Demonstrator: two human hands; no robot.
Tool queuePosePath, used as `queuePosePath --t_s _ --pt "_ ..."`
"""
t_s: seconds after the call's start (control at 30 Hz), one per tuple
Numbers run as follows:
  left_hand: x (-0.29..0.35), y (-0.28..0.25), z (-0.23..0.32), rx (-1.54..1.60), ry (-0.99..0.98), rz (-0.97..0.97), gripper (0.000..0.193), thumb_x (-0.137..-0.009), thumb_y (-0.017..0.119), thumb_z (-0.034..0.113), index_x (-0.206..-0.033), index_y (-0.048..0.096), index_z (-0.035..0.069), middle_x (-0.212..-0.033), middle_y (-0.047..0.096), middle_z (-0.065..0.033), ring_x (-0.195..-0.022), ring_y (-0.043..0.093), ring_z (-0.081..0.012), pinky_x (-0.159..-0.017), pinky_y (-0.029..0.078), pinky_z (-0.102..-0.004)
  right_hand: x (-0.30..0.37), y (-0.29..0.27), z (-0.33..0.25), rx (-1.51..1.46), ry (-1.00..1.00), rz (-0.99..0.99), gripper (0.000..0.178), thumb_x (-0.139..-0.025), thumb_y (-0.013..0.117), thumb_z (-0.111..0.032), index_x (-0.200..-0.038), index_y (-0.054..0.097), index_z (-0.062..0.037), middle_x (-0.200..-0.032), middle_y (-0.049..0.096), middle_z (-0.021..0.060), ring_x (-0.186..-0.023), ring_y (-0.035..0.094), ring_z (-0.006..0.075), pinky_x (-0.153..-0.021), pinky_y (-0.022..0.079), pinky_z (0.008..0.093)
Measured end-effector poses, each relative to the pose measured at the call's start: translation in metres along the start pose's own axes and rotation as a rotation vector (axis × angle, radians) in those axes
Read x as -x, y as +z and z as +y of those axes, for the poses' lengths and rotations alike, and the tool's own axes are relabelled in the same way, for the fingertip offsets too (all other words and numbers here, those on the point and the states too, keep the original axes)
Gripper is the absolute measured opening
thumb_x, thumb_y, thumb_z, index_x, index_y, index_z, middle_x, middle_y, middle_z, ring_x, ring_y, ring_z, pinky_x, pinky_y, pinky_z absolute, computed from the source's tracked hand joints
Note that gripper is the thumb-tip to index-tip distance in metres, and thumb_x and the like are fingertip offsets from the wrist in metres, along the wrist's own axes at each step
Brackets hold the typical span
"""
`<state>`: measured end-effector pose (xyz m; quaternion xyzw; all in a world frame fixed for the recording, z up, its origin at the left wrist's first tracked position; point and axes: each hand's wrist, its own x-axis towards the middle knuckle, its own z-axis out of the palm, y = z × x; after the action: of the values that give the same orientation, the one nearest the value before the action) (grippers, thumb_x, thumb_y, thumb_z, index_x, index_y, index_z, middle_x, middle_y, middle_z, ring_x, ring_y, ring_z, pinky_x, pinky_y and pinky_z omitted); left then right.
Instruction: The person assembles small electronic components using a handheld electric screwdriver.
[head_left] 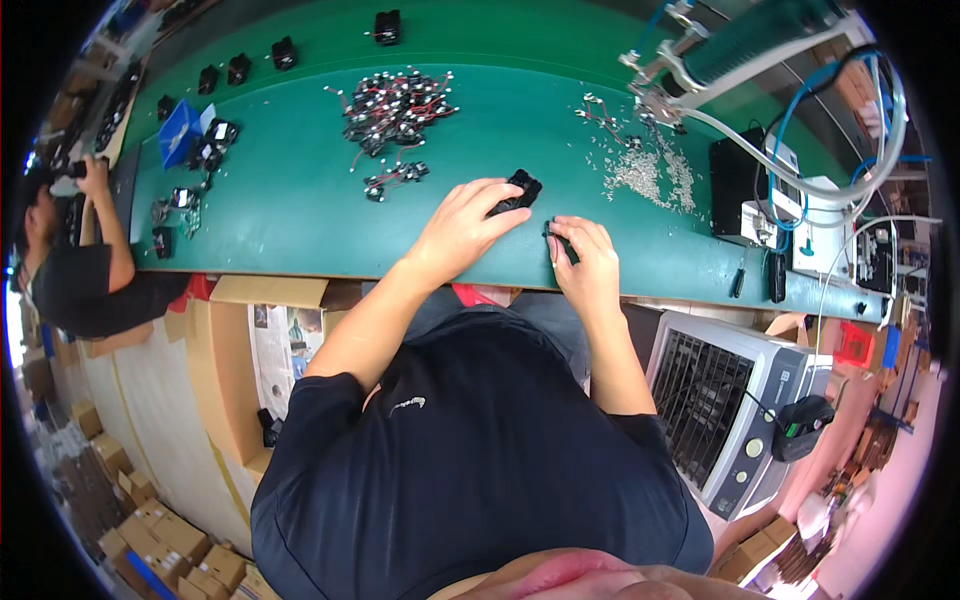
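Observation:
My left hand (462,222) is closed on a black plastic housing (524,187) above the green table (500,130). The thumb and fingers grip its left side. Just to the right, my right hand (590,265) has its thumb and fingers bent around a small dark piece (549,230), too small to name. A gap separates the two hands. Beyond my left hand lies a heap of small black parts with red and black wires (395,110). A smaller clump of wired parts (395,178) sits nearer to me.
Small pale pieces (650,175) are scattered at right, near a bench machine (745,190) with hoses. A blue bin (180,133) and black parts stand at left. Several black units (387,27) line the far side. An air cooler (720,400) is below right; another person (80,260) works at left.

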<state>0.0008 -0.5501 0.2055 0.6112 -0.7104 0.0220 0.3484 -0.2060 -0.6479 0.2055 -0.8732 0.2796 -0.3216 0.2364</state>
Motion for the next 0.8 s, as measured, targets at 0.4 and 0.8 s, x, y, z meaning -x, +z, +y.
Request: queuePosePath --t_s 0.4,0.8 --pt "-0.014 -0.010 -0.011 0.191 -0.202 -0.200 0.119 -0.054 0.096 0.035 -0.154 0.036 0.009 -0.151 0.047 -0.0146 -0.141 0.042 -0.0354 -0.114 0.031 -0.0488 -0.001 -0.005 -0.025 -0.179 0.082 0.002 0.015 -0.081 0.078 0.000 -0.095 0.074 -0.0036 -0.107 0.075 0.0113 -0.096 0.071 0.0303 -0.084 0.058 0.0403" --pt "-0.011 0.005 -0.006 0.223 -0.204 -0.079 0.078 -0.068 0.087 0.020 -0.137 0.056 0.007 -0.126 0.064 -0.0115 -0.123 0.058 -0.0303 -0.103 0.037 -0.0452 -0.025 0.012 -0.034 0.044 -0.149 -0.017 0.018 -0.079 0.076 0.002 -0.095 0.071 -0.0016 -0.109 0.070 0.0105 -0.093 0.065 0.0310 -0.081 0.056 0.0403"
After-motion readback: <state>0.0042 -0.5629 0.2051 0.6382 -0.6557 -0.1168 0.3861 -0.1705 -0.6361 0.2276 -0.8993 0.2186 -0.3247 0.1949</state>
